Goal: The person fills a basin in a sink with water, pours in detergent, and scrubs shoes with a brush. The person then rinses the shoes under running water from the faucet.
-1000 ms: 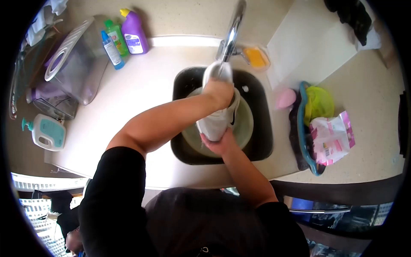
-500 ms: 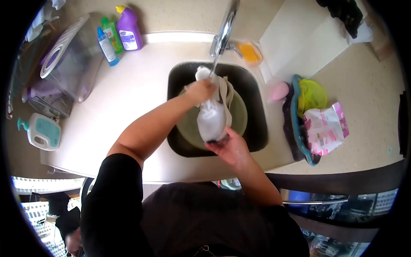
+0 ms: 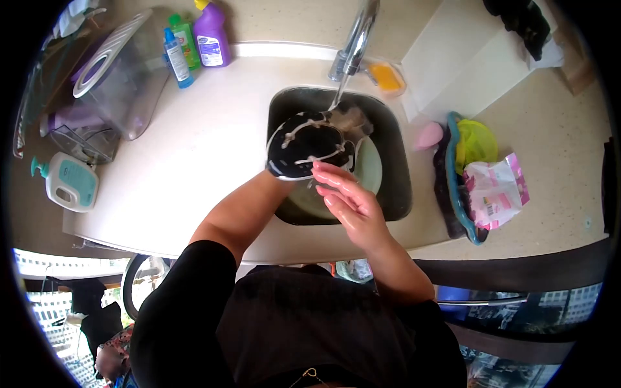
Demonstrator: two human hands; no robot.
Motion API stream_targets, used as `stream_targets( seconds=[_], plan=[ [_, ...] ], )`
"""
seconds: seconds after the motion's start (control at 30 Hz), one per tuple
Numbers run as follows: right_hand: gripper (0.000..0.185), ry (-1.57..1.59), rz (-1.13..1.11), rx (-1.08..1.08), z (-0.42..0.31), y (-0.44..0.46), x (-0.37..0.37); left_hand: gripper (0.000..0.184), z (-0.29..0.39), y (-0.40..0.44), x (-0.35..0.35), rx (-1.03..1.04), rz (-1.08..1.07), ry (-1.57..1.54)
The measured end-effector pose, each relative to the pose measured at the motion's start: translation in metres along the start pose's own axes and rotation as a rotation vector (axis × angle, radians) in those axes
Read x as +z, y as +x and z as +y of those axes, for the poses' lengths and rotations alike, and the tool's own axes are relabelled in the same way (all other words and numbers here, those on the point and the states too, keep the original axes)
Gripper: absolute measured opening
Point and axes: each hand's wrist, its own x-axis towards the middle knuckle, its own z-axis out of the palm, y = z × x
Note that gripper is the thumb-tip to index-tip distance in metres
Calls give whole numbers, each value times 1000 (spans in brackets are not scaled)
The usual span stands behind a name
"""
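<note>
A black item with white edging and white cord-like strips (image 3: 312,143) is held up in the sink under the tap; its kind is unclear. My left hand is hidden behind it, its wrist at the item's lower left edge, and the item rests on it. A blurred pale beige part (image 3: 352,123) shows at its upper right. Beside its lower right edge is my right hand (image 3: 349,200), wet, fingers stretched out and holding nothing. Below sits a pale green basin (image 3: 370,169) inside the dark sink (image 3: 396,194). Water runs from the chrome tap (image 3: 354,55).
Cleaning bottles, one a purple bottle (image 3: 211,42), stand at the back left beside a clear bin (image 3: 126,90). A white-and-teal pump bottle (image 3: 74,181) is at far left. Right of the sink lie a blue-rimmed tray (image 3: 456,187), a pink-white packet (image 3: 495,191) and an orange sponge (image 3: 386,76).
The item has turned from its white side to its black side. My left hand has gone behind it. My right hand has let go and its fingers are straight. The view has shifted slightly.
</note>
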Motion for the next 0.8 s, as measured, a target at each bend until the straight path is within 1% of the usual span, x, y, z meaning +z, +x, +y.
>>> stream_targets(
  seconds=[0.03,0.07,0.1,0.13,0.17,0.2,0.27,0.3,0.33,0.4,0.47,0.5,0.63,0.73,0.8],
  plan=[
    [30,23,3,-13,0,0,-2,23,-4,0,13,-47,8,-67],
    [29,46,8,-26,-1,1,-4,23,-10,-4,31,-197,-1,-390],
    [26,76,81,-27,-3,4,-8,24,-19,-9,58,-435,55,-1038],
    [26,121,160,1,-8,9,-13,24,-27,-12,80,-730,223,-1852],
    [29,182,222,23,-12,16,-21,24,-34,-12,85,-869,281,-2134],
    [33,243,283,43,-15,27,-30,25,-41,-13,90,-918,271,-2285],
    [34,463,329,135,-13,66,-52,26,-49,-12,86,-891,208,-2392],
    [31,620,367,226,-4,88,-64,26,-51,-10,87,-879,177,-2419],
    [28,778,401,314,11,111,-75,27,-54,-8,86,-867,164,-2429],
    [24,925,438,422,46,153,-90,27,-59,-4,85,-842,146,-2435],
    [20,913,456,400,63,183,-89,28,-65,0,86,-820,149,-2428],
    [19,903,505,395,66,190,-87,29,-68,2,88,-817,157,-2425],
    [19,874,448,405,66,197,-78,31,-77,-1,97,-833,204,-2434],
    [21,332,323,262,79,188,-64,32,-80,-1,111,-869,258,-2462],
    [27,-355,263,47,98,163,-43,33,-80,-1,117,-894,279,-2448]
  ],
)
